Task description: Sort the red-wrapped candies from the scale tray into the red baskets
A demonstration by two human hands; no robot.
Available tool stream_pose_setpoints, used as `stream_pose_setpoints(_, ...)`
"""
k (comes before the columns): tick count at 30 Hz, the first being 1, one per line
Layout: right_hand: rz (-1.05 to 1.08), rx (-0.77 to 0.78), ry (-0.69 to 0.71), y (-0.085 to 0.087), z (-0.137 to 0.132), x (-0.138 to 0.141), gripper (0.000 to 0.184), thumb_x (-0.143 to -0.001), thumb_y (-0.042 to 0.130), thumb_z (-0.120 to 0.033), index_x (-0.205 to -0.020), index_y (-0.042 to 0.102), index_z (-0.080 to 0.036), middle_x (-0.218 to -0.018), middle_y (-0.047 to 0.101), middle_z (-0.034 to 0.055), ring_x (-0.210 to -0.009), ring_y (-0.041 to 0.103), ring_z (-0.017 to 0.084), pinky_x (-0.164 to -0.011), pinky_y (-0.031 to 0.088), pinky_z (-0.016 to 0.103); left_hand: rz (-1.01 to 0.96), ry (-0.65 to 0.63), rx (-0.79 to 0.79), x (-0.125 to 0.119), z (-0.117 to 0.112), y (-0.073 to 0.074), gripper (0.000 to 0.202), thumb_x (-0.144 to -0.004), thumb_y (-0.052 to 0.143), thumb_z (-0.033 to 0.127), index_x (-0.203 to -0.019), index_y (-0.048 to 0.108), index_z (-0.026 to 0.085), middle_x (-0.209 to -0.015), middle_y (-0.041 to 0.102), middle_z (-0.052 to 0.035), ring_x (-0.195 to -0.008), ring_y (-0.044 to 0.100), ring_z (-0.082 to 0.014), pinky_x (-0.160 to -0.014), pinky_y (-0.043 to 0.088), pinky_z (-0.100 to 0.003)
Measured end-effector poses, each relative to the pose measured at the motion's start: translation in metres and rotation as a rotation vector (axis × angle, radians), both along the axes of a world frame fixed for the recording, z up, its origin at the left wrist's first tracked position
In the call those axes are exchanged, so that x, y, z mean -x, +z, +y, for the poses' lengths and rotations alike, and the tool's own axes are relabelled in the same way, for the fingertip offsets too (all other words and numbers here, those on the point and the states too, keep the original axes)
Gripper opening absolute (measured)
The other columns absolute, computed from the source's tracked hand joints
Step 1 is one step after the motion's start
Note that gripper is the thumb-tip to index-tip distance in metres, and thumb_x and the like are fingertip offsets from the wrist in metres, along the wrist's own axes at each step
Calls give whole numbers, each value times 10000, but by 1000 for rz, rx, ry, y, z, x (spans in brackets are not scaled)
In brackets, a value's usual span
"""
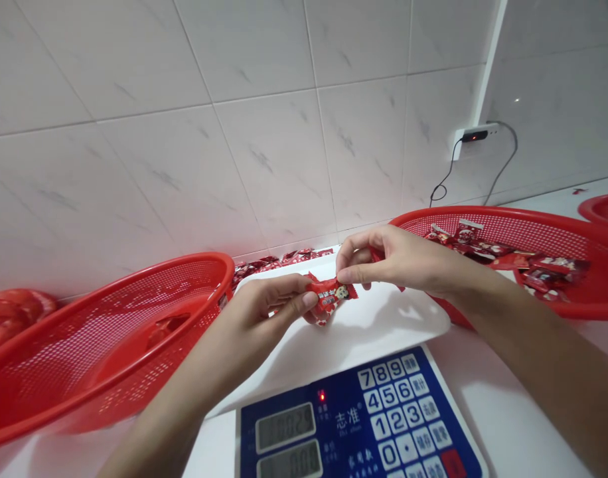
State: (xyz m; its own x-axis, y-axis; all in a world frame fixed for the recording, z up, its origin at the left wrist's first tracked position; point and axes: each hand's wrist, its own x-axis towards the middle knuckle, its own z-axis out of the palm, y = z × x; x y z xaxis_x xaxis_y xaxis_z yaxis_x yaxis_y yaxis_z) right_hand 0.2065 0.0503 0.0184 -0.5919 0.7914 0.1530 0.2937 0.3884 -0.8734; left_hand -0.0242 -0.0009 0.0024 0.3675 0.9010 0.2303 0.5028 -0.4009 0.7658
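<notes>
A red wrapped candy point(328, 299) with white lettering and a small cartoon figure is stretched between my hands, above the white tray point(388, 332) of a digital scale point(341, 428). My left hand point(279, 305) pinches its left end between thumb and fingers. At the upper right end of the candy, my right hand point(383, 262) is closed with thumb and forefinger together. Some more red wrapping shows in the curled fingers of that hand and just below it. Beneath the candy, another red and white wrapper edge is visible, partly hidden.
To the left stands a red perforated basket point(109, 332) with a few red packets inside. At the right, another red basket point(488, 216) holds several wrapped candies point(523, 259). More candies point(279, 260) lie behind the tray by the tiled wall. A socket point(476, 136) with cords is on the wall.
</notes>
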Motion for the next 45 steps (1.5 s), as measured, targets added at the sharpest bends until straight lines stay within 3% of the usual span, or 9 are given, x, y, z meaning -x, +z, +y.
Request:
stream_pose_setpoints(8,2,15,-60,-2,0,4,175,-803,799,-293,-839,683,-167,-653,566,-32,-612,478,103,-548,293,264,13,13,-17,-3,1,-1,323,-995,586,440,-878,767,199,-851,781,-66,-781,708,-206,-740,549,-315)
stream_pose_setpoints(12,15,22,-157,-5,3,6,218,-800,799,-324,-903,673,-178,-630,532,-47,-574,437,97,-521,275,255,28,132,-280,-8,1,-2,372,-838,797,418,-1147,713,229,-907,789,-35,-827,734,-214,-727,572,-296)
stream_pose_setpoints(17,-4,157,-40,-6,1,7,194,-832,753,-325,-964,701,-193,-680,628,-9,-618,459,119,-466,291,229,136,197,-565,-12,-3,-2,96,-895,664,238,-840,743,237,-766,745,23,-629,658,-123,-583,483,-211)
stream_pose_setpoints(21,80,211,58,-6,1,9,290,-900,691,-441,-835,668,-159,-818,736,68,-656,479,122,-449,318,216,68,236,-334,-7,-3,1,257,-934,618,344,-737,708,204,-601,674,11,-552,606,-140,-520,447,-220)
stream_pose_setpoints(26,22,117,20,-3,-4,10,326,-868,753,-486,-896,720,-163,-807,739,49,-675,505,122,-457,304,218,7,177,-133,-3,-1,4,374,-950,599,459,-704,682,190,-632,649,-9,-606,591,-147,-554,446,-231)
stream_pose_setpoints(35,58,65,-143,-13,5,11,508,-807,761,-650,-990,715,-179,-742,599,10,-598,442,106,-445,296,211,164,289,-114,2,5,4,426,-913,555,527,-667,643,191,-614,616,-10,-600,543,-168,-574,373,-273)
stream_pose_setpoints(39,242,263,-154,-14,10,8,602,-764,778,-692,-1008,636,-161,-753,506,0,-608,462,115,-478,366,230,255,348,-77,3,12,1,439,-872,521,562,-653,634,199,-637,626,-17,-636,563,-193,-606,378,-290)
stream_pose_setpoints(42,362,460,-72,-9,7,10,472,-872,710,-606,-971,608,-156,-726,484,-12,-549,416,95,-454,348,226,360,332,-39,2,14,-1,436,-860,477,564,-643,601,206,-653,626,-25,-648,559,-206,-608,365,-303)
stream_pose_setpoints(45,323,438,-75,-10,4,18,229,-988,631,-363,-900,585,-157,-640,397,-62,-480,262,54,-425,183,197,446,340,-26,2,15,-1,443,-855,455,580,-626,554,214,-640,596,-23,-634,538,-208,-599,355,-310)
